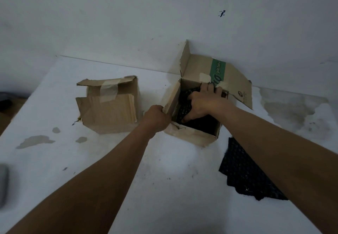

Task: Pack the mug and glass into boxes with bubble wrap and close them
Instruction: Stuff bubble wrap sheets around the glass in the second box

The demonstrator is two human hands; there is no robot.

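White and stained, the table point(173, 169) is standing against a pale wall, carrying a closed, taped box point(109, 105) at far left and an open box point(193, 135) just to its right (flaps raised, one bearing a green band). At the open box, the left hand point(157, 117) is gripping the left flap, fingers curled over its edge, while the right hand point(203, 103) is reaching inside with fingers spread, pressing on dark bubble wrap point(184, 105) in which neither mug nor glass can be seen. A second dark bubble-wrap sheet point(243, 171) is lying on the table near right, partly under the right forearm.
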